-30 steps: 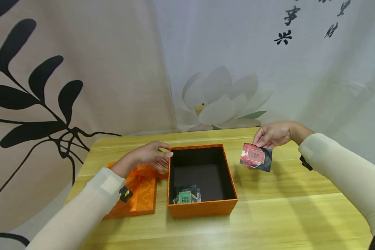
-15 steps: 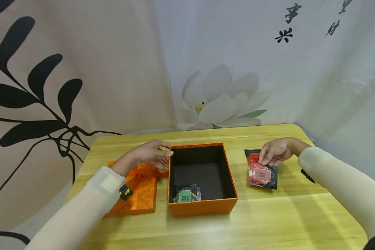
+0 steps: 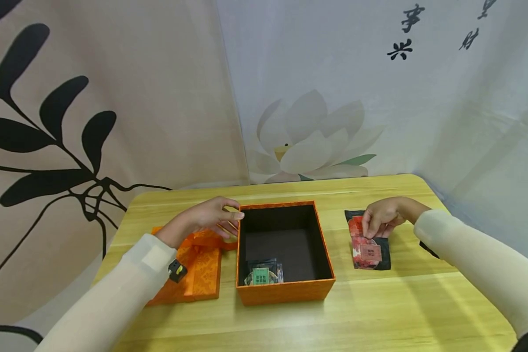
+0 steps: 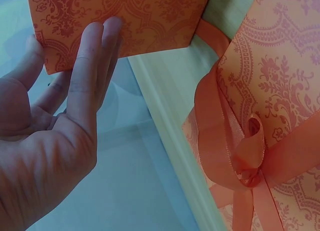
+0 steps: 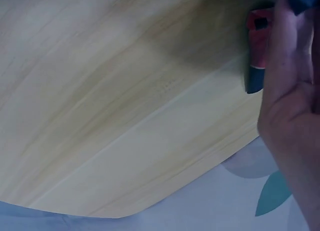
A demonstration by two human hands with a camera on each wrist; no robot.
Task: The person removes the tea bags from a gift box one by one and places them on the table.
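My right hand (image 3: 382, 218) pinches the top edge of a flat red-and-black packet (image 3: 371, 254) with a pink label. A second packet (image 3: 355, 224) in similar colours lies on the table beneath, partly covered; the right wrist view catches that lower packet (image 5: 257, 51) beside the hand. My left hand (image 3: 211, 218) is at the far left corner of an orange box (image 3: 286, 294) with a black inside. In the left wrist view its fingers lie nearly straight along the patterned box side (image 4: 150, 26). Packets with a green label (image 3: 260, 276) sit in the box's near left corner.
Left of the box lies an orange patterned lid (image 3: 207, 276) with a ribbon bow (image 4: 245, 161), partly under my left forearm. The wooden table (image 3: 281, 327) backs onto a printed curtain (image 3: 180, 98).
My right hand has moved down and slightly right with the red-and-black packet, bringing it low over the one on the table. The left hand stays at the box corner.
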